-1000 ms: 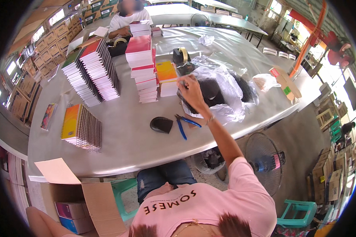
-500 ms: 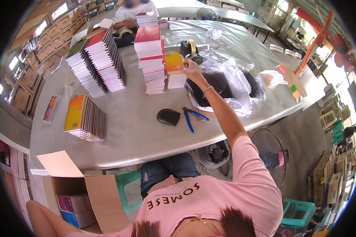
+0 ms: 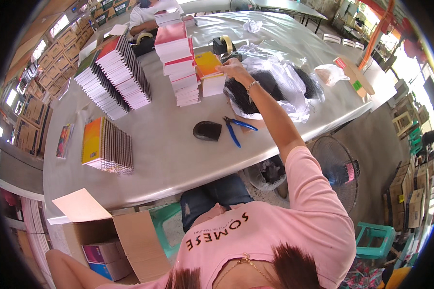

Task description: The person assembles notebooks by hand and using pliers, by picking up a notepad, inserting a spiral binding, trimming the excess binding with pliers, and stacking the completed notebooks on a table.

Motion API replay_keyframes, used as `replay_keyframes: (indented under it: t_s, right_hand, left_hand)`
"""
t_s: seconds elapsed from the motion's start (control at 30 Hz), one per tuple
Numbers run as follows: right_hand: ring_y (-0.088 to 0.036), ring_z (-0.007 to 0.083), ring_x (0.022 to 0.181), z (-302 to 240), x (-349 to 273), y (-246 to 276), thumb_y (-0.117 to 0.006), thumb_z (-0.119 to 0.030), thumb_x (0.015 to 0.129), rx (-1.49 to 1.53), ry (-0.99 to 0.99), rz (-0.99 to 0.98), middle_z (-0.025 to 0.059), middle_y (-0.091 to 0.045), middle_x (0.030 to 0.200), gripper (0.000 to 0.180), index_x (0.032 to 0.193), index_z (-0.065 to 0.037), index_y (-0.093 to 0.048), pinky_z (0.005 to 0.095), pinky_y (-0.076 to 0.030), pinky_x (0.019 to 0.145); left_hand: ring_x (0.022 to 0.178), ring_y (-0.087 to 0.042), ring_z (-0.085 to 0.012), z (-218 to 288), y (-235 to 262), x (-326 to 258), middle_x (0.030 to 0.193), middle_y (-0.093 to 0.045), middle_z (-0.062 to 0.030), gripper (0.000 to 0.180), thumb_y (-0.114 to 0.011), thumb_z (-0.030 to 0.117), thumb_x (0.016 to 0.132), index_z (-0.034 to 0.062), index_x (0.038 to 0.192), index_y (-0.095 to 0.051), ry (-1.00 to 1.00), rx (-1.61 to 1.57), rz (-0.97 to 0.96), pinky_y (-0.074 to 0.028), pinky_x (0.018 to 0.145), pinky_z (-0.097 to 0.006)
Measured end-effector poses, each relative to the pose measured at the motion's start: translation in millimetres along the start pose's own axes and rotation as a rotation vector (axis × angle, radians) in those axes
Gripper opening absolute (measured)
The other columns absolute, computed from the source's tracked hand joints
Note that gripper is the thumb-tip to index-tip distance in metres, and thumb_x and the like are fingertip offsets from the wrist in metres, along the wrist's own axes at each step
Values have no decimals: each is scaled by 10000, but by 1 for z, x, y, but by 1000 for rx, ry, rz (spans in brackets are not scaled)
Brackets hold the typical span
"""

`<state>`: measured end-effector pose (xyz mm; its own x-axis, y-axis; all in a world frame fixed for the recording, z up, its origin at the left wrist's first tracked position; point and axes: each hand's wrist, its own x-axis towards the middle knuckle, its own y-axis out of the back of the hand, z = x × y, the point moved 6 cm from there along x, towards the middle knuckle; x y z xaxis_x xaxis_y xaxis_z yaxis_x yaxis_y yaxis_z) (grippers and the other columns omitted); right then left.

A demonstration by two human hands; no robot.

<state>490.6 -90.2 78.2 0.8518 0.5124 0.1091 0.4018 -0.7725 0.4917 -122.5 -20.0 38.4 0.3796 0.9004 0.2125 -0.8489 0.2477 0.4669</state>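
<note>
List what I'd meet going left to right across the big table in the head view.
Flat booklet, short notebook pile, tall red-topped stack, yellow-topped stack, right hand, white bag.

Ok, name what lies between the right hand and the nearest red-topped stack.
In the head view, a yellow-topped stack stands there, with the right hand at its edge.
</note>
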Motion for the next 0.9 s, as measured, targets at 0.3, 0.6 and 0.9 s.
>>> replay_keyframes:
  t_s: [0.3, 0.6, 0.9]
  right_hand:
    - [-644, 261, 762, -27, -38, 16, -708, -217, 792, 53, 210, 504, 147, -657, 813, 256, 867, 9, -612, 361, -489, 683]
    - [-481, 72, 670, -63, -187, 35, -606, -83, 893, 553, 395, 456, 17, -479, 854, 132, 906, -27, -487, 229, -439, 609]
    - [-565, 280, 878, -77, -276, -55, -568, -20, 883, 201, 374, 59, 117, -559, 897, 155, 1027, -30, -511, 353, -441, 813]
  left_hand:
    - [1253, -481, -214, 9, 1, 6, 1252, -570, -148, 322, -580, 133, 918, 86, 1235, -617, -66, -40, 39, -324, 1071, -512]
    - [1271, -475, -217, 62, 3, 23, 1265, -565, -153, 332, -580, 127, 916, 87, 1244, -614, -254, -114, 180, -317, 1083, -521]
    - [1288, -468, -219, 181, -77, 56, 1278, -560, -157, 343, -580, 120, 914, 88, 1253, -612, -784, -29, 32, -309, 1096, -530]
